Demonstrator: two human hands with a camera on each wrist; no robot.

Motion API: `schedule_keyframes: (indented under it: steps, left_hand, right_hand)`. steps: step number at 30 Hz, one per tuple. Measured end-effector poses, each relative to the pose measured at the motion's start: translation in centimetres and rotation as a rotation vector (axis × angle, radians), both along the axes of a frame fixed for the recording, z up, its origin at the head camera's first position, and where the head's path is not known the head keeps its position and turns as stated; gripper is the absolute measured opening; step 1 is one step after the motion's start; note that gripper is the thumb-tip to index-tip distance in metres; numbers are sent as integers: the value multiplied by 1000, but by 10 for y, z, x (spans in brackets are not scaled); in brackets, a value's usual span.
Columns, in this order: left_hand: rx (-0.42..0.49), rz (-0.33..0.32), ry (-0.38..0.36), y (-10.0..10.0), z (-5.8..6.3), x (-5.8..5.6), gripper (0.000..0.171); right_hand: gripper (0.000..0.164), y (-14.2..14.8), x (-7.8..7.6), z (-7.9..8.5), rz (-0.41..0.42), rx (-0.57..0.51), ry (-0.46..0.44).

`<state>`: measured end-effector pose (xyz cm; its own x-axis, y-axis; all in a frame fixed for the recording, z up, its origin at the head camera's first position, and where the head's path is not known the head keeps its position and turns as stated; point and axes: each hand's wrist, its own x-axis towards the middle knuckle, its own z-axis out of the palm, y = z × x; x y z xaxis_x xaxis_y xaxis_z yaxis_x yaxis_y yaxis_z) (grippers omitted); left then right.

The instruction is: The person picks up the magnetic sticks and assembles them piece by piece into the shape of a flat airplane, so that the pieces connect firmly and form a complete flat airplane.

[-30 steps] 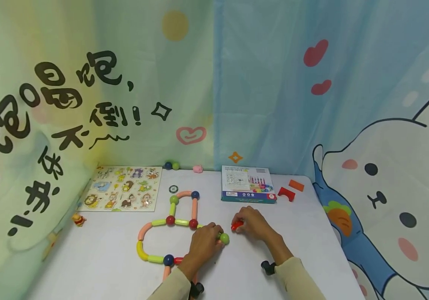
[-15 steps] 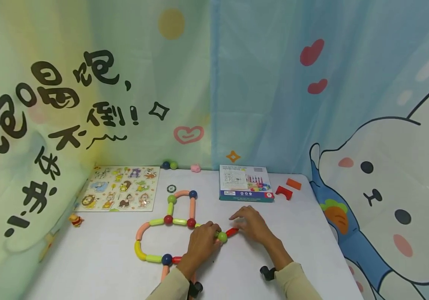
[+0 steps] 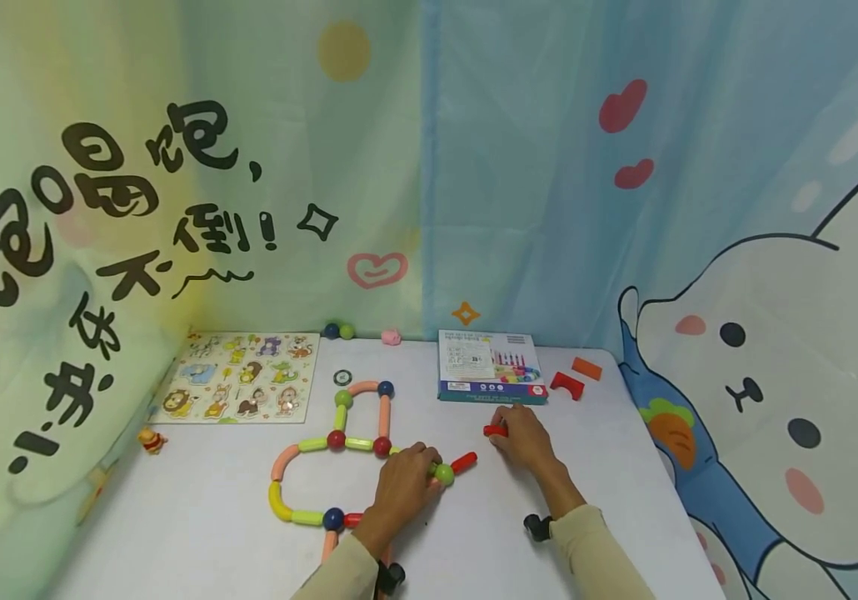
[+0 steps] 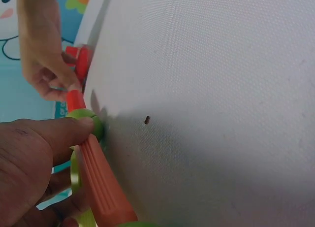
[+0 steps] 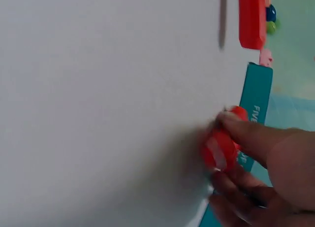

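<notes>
In the head view my left hand [image 3: 405, 479] pinches a green ball [image 3: 444, 475] at the right end of the magnetic stick-and-ball figure [image 3: 361, 445]. The left wrist view has the thumb pressed on that green ball [image 4: 88, 121], with a ridged salmon stick [image 4: 106, 180] running from it. A red stick [image 3: 463, 463] points up and right from the ball, its far end free. To the right of it, my right hand [image 3: 522, 437] holds a short red piece [image 3: 496, 431] between thumb and fingers. Close up in the right wrist view, that red piece [image 5: 221, 148] is partly covered by the fingers.
Behind the hands lies a toy box [image 3: 492, 367], with a red arch block [image 3: 567, 385] and an orange block [image 3: 587, 367] to its right. An animal puzzle board [image 3: 237, 377] is at the back left, near a small figurine [image 3: 151, 440]. A curtain [image 3: 369, 167] hangs behind.
The red stick went from my right hand onto the green ball. My right hand then moved off to the right and back, now gripping a red piece. My left hand stayed in place.
</notes>
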<state>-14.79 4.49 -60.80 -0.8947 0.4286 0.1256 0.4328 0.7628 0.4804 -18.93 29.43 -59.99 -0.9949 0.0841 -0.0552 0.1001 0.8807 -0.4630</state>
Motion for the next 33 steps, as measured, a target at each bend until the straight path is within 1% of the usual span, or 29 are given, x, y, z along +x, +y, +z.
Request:
schedule_keyframes:
  steps: [2,4,5,7,10,12,14,16,17,22,24,26,29,31,33]
  left_hand:
    - [0,-3,0,0,0,0,35]
    - [-2,-4,-5,0,1,-1,35]
    - [-5,-4,-7,-1,1,-1,34]
    - [-9,-2,-9,-1,2,-2,34]
    - [-16,3,-10,-2,2,-3,33]
    - [-20,5,-2,-2,2,-3,33]
    - [-22,5,8,-2,1,-3,33]
    - [-22,7,14,-3,0,-3,33]
    - [-18,7,15,-3,0,-3,34]
    - [-9,8,20,-4,0,-3,34]
    - [-6,10,23,-4,-1,-3,34]
    - [-5,8,24,-4,-2,-3,33]
    - [-6,-3,24,-4,-2,-3,33]
    - [-11,-7,26,-4,-2,-3,33]
    - [-8,-8,23,-4,-2,-2,34]
  right_hand:
    - [21,-4,4,-2,-28,0,70]
    - [24,-9,11,-1,-59,-30,131]
    - [25,-12,16,0,-68,-57,155]
    - [25,-18,30,4,-67,-112,172]
    - [22,-28,53,9,-37,-161,125]
    - [21,-35,67,10,-4,-180,67]
    - [21,-42,78,10,25,-199,6]
    - [21,-50,84,8,44,-222,-30]
    - [21,-54,85,6,45,-232,-37]
    - [21,-67,82,-3,38,-271,26]
    - [22,-68,81,-5,38,-272,42]
    - [22,-68,80,-5,29,-260,35]
    - [21,-66,78,-2,4,-236,40]
    - [20,-66,72,4,-12,-226,71]
    - [19,-68,63,13,-22,-226,121]
